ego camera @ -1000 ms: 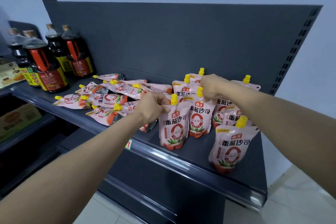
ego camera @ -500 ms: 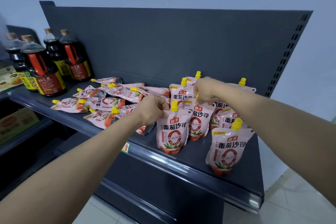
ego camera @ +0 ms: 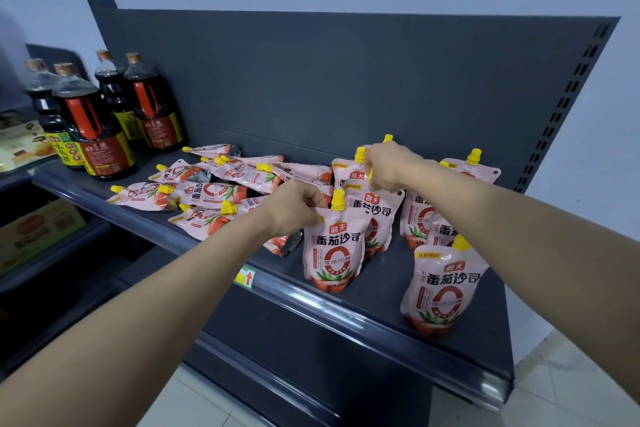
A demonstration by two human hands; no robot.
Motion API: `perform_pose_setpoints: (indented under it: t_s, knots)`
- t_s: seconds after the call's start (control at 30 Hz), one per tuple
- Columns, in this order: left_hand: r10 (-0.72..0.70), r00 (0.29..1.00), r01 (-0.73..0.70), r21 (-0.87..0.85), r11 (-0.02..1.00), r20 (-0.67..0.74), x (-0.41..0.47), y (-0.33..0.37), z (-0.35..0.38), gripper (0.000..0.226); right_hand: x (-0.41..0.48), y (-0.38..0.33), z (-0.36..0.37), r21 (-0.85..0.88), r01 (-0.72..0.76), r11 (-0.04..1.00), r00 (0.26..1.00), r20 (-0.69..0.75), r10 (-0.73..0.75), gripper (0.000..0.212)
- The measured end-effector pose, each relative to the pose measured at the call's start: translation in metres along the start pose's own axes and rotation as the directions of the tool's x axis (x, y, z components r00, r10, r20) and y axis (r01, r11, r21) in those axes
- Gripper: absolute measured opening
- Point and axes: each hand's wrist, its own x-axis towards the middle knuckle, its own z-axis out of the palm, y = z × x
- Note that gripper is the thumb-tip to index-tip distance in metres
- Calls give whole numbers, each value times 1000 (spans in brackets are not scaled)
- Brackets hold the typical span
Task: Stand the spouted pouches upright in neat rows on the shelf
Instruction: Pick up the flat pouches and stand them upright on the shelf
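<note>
Pink tomato-sauce pouches with yellow spout caps stand and lie on a dark grey shelf (ego camera: 374, 302). My left hand (ego camera: 294, 206) pinches the top left corner of an upright front pouch (ego camera: 334, 250). My right hand (ego camera: 389, 166) grips the top of the upright pouch behind it (ego camera: 379, 215), hiding its cap. Another upright pouch (ego camera: 441, 291) stands alone at the front right. Several more stand behind my right arm (ego camera: 467, 168). A loose pile of pouches (ego camera: 207, 192) lies flat to the left.
Several dark soy sauce bottles (ego camera: 100, 135) stand at the shelf's left end. The shelf's back panel (ego camera: 346, 87) rises right behind the pouches. Cardboard boxes (ego camera: 38, 232) sit on a lower shelf at left. A pale tiled floor (ego camera: 554, 392) shows below right.
Both hands keep their hold on the same two upright pouches. The two pouches have barely shifted on the shelf; the view has drifted slightly.
</note>
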Motion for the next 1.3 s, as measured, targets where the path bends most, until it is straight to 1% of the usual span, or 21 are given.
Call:
perform_pose_setpoints:
  t_s: [0.07, 0.13, 0.27, 0.33, 0.47, 0.57, 0.63, 0.7, 0.8, 0.93, 1.03, 1.17, 1.3]
  knots:
    - [-21, 1000, 22, -8, 1000, 7, 0, 1, -3, 16, 0, 1, -8, 18, -5, 1000, 1000, -9, 5, 36]
    - [-37, 999, 36, -26, 999, -21, -1, 2, -7, 17, 1, 0, -17, 31, 3, 1000, 999, -42, -1, 37]
    - [-46, 988, 39, -55, 998, -149, -3, -5, -26, 24, 10, -13, -32, 61, 65, 996, 985, -167, -54, 28]
    - [-57, 975, 47, -49, 998, -215, -2, -14, -38, 24, 17, -26, -35, 63, 103, 993, 978, -188, -89, 26]
    - [-113, 947, 103, -48, 994, -301, 8, -38, -64, 18, 37, -57, -37, 25, 182, 983, 972, -157, -176, 27]
    - [-139, 935, 139, -22, 990, -326, 23, -58, -83, 14, 60, -78, -35, 0, 225, 974, 969, -101, -224, 29]
    - [-149, 930, 161, 8, 987, -335, 35, -71, -94, 15, 78, -91, -33, -12, 231, 973, 971, -60, -231, 32]
    - [-160, 931, 188, 57, 980, -328, 49, -83, -107, 14, 97, -103, -30, -26, 227, 973, 974, -12, -228, 37]
    - [-176, 929, 223, 113, 968, -324, 74, -103, -129, 4, 126, -119, -25, -51, 232, 971, 972, 49, -229, 41]
    - [-180, 936, 226, 126, 966, -301, 105, -130, -154, 9, 162, -138, -17, -52, 213, 976, 974, 95, -207, 42]
    - [-156, 960, 193, 147, 970, -232, 125, -143, -161, 5, 184, -148, -9, -81, 203, 976, 971, 143, -191, 42]
    - [-89, 988, 105, 131, 986, -123, 147, -147, -155, 9, 203, -153, -2, -125, 192, 973, 960, 230, -160, 45]
    - [-66, 994, 78, 138, 987, -89, 165, -145, -145, 6, 211, -149, 3, -133, 208, 969, 944, 288, -163, 53]
